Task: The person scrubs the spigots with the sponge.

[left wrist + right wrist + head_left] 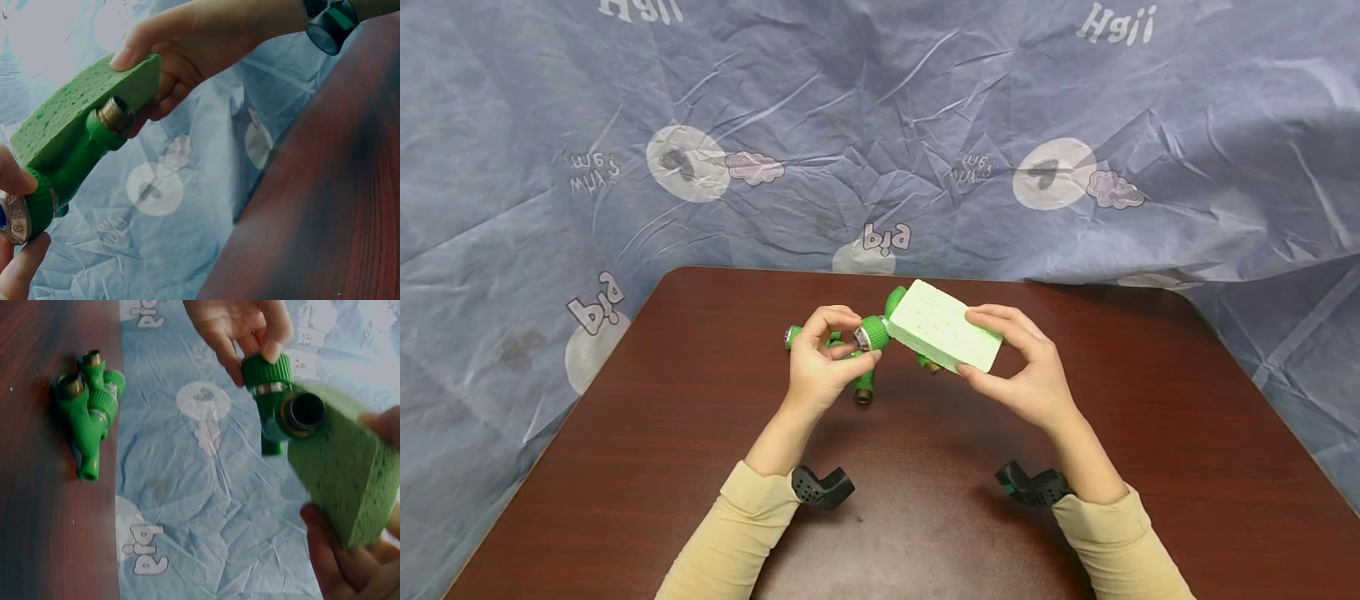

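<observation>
My left hand pinches the ribbed collar of a green valve-like pipe fitting between thumb and fingers, above the table. A bare threaded end of the fitting shows in the left wrist view, and its dark round opening faces the camera in the right wrist view. My right hand grips a light green block sponge by its near end, thumb on one side and fingers on the other. The sponge lies along the fitting's side and hides part of it in the head view.
More green fittings with threaded ends lie on the dark red-brown table, behind and below my left hand. A wrinkled blue-grey cloth hangs beyond the far edge. Black wrist devices sit at both cuffs.
</observation>
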Demonstrator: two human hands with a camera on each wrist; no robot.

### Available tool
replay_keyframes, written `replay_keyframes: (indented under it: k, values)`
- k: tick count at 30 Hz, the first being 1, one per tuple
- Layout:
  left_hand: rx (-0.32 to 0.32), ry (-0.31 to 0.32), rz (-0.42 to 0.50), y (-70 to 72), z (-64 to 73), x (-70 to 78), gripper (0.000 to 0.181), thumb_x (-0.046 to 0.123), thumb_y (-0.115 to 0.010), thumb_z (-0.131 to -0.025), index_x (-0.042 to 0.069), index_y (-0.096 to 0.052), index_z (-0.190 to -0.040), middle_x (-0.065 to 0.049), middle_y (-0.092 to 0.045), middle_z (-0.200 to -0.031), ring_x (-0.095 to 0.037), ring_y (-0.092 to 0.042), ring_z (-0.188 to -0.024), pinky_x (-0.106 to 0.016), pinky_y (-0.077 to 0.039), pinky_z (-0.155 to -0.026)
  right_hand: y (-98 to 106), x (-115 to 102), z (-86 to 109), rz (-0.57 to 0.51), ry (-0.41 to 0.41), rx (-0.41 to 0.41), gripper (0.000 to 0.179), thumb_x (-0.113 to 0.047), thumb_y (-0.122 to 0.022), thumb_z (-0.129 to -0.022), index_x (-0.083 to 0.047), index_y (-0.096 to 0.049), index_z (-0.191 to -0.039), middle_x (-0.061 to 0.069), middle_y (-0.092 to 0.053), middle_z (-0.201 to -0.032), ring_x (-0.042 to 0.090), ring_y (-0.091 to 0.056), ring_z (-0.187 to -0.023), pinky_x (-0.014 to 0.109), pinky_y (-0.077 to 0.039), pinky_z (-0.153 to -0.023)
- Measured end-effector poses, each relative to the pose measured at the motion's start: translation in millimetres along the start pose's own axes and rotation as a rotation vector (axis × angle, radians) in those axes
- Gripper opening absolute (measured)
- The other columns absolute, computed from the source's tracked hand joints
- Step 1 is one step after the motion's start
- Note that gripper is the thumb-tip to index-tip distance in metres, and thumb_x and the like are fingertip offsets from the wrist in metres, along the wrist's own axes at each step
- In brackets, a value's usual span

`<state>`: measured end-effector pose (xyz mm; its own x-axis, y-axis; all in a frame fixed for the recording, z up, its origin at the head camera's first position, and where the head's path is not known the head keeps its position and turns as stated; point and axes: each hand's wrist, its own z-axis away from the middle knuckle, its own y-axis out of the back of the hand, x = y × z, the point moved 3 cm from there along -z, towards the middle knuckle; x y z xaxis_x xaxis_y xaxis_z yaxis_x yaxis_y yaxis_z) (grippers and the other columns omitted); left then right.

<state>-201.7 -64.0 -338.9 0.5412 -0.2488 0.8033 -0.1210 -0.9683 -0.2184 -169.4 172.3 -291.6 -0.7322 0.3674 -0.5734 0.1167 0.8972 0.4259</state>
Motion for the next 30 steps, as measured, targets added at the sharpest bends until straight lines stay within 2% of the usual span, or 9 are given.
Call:
replay_keyframes:
  k: [2,6,14,16,20,25,30]
  values:
    - [0.018,0.001,-0.001,0.1,-0.3,0.7,0.04,-0.026,-0.067,-0.059,-0.013,-0.053,-0.094,-0.004,-0.052,-0.102,-0.017,-0.056,-0.088,-0.029,-0.056,-0.07,1.3,-9.2,-2.2,-0.02,0.026,-0.029,0.051,0.015,-0.077,-0.058,0.011,-0.063,-0.106,0.025,-0.058,-0.108,0.018,-0.055,-0.102,0.019,-0.044,-0.082]
    - [0.041,-0.003,0.002,0.4,-0.7,1.1,0.041,-0.027,-0.067,-0.059,-0.014,-0.052,-0.096,-0.004,-0.052,-0.102,-0.017,-0.055,-0.09,-0.029,-0.056,-0.071,9.3,-5.6,-2.7,-0.028,0.045,-0.067,0.051,0.016,-0.077,-0.057,0.011,-0.063,-0.106,0.026,-0.058,-0.108,0.019,-0.055,-0.1,0.02,-0.045,-0.08]
    - [0.023,0.006,0.015,-0.6,-0.3,1.3,0.041,-0.026,-0.067,-0.059,-0.014,-0.053,-0.096,-0.005,-0.052,-0.103,-0.016,-0.056,-0.089,-0.028,-0.056,-0.071,24.9,2.1,-3.5,0.148,-0.115,0.09,0.048,0.014,-0.077,-0.063,0.009,-0.064,-0.109,0.022,-0.06,-0.111,0.007,-0.053,-0.101,0.014,-0.041,-0.079]
    - [0.026,0.01,0.017,-0.5,-0.1,1.5,0.041,-0.027,-0.066,-0.059,-0.014,-0.053,-0.096,-0.004,-0.052,-0.103,-0.016,-0.056,-0.089,-0.027,-0.056,-0.071,24.2,2.7,-3.6,0.159,-0.131,0.095,0.047,0.013,-0.077,-0.063,0.008,-0.064,-0.109,0.022,-0.06,-0.111,0.008,-0.054,-0.1,0.014,-0.04,-0.078]
    - [0.033,0.011,0.05,-0.5,0.0,2.6,0.042,-0.027,-0.066,-0.059,-0.016,-0.052,-0.097,-0.005,-0.052,-0.103,-0.016,-0.056,-0.089,-0.026,-0.056,-0.071,18.3,1.7,-3.3,0.185,-0.131,0.034,0.046,0.01,-0.078,-0.063,0.007,-0.065,-0.107,0.02,-0.06,-0.11,0.008,-0.053,-0.098,0.012,-0.04,-0.076]
    - [0.019,0.008,0.079,-1.2,0.3,2.5,0.042,-0.028,-0.065,-0.06,-0.017,-0.05,-0.098,-0.007,-0.051,-0.105,-0.015,-0.055,-0.089,-0.024,-0.055,-0.07,11.4,1.0,-2.8,0.13,-0.104,-0.036,0.047,0.012,-0.078,-0.063,0.007,-0.065,-0.107,0.02,-0.06,-0.11,0.009,-0.054,-0.096,0.014,-0.044,-0.074]
    - [-0.018,0.01,0.05,-0.4,-0.9,-0.5,0.039,-0.025,-0.065,-0.062,-0.014,-0.049,-0.096,-0.014,-0.053,-0.107,-0.018,-0.056,-0.092,-0.027,-0.056,-0.072,11.3,1.8,-2.0,0.057,-0.119,-0.001,0.047,0.016,-0.076,-0.063,0.01,-0.063,-0.108,0.022,-0.06,-0.11,0.005,-0.055,-0.097,0.014,-0.045,-0.072]
